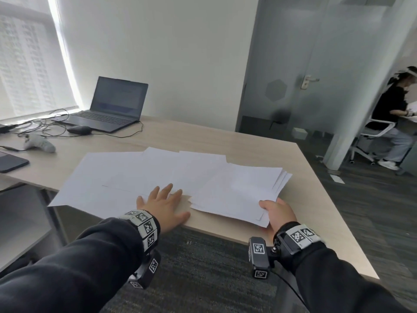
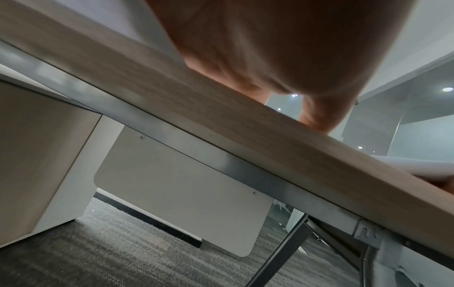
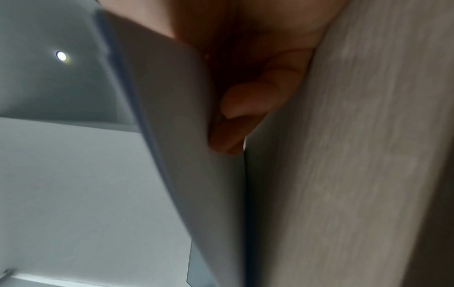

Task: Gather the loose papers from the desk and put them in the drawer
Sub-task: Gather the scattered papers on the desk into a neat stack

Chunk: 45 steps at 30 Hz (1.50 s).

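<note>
White loose papers lie spread across the light wood desk near its front edge. My left hand lies flat on them with straight, spread fingers. To the right a gathered stack of papers sits fanned, and my right hand grips its near right corner, thumb on top. In the right wrist view the fingers curl under the lifted stack against the desk top. In the left wrist view the left hand rests over the desk edge. No drawer front shows plainly.
An open laptop, a mouse, cables, a white controller and a dark tablet sit at the back left. A pale cabinet stands under the desk on the left. A seated person is beyond the glass door.
</note>
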Each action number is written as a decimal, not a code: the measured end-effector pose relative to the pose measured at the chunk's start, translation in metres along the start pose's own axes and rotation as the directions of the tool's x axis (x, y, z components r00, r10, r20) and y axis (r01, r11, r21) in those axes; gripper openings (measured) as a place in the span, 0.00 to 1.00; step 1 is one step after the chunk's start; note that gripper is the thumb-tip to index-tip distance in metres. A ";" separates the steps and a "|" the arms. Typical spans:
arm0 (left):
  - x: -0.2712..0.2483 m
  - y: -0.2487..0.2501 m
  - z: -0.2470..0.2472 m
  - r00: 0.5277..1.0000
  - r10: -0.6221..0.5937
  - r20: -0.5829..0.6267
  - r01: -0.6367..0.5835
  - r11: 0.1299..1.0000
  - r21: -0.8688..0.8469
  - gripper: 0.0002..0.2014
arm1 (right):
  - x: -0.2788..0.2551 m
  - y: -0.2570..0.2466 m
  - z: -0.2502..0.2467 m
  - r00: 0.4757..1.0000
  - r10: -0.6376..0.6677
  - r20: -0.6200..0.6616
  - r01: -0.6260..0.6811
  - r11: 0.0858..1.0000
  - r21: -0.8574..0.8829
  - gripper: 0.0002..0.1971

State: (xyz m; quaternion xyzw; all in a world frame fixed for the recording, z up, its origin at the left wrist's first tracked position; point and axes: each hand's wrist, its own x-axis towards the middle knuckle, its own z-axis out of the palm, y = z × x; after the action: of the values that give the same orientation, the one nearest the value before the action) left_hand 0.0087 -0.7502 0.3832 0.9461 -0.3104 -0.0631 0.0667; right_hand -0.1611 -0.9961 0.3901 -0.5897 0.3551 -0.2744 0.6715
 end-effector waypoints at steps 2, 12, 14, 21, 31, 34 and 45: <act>0.004 0.002 0.000 1.000 0.022 0.008 -0.022 1.000 -0.012 0.41 | -0.002 -0.002 -0.001 1.000 -0.002 0.028 0.002 1.000 -0.027 0.08; 0.000 0.005 -0.001 0.994 0.093 -0.064 -0.092 0.995 0.023 0.39 | 0.004 0.000 -0.007 0.998 0.056 -0.013 -0.053 0.983 0.174 0.08; -0.001 0.004 0.000 0.995 0.090 -0.050 -0.089 0.996 0.021 0.45 | 0.005 -0.001 -0.009 0.995 0.087 -0.058 -0.069 0.963 0.260 0.08; -0.007 -0.001 -0.008 0.990 0.138 -0.031 -0.137 0.990 0.022 0.57 | 0.010 0.005 -0.006 0.978 0.073 -0.198 -0.002 0.941 0.337 0.06; -0.018 -0.008 -0.028 0.978 0.203 -0.056 -0.203 0.979 0.010 0.27 | 0.012 0.004 -0.003 0.972 0.079 -0.223 -0.006 0.950 0.311 0.07; -0.017 -0.013 -0.031 0.980 0.184 -0.081 -0.186 0.982 -0.017 0.16 | 0.013 0.005 -0.003 0.974 0.080 -0.211 -0.009 0.947 0.321 0.08; -0.003 -0.009 -0.046 0.907 -0.230 -0.353 -0.060 0.759 -0.648 0.17 | 0.010 0.009 0.001 0.995 -0.007 -0.100 0.022 0.988 0.150 0.12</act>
State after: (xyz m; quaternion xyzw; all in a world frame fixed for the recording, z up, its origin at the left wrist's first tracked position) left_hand 0.0191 -0.7369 0.4270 0.8693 -0.2040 0.0319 0.4491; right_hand -0.1551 -1.0023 0.3796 -0.5255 0.3616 -0.3344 0.6937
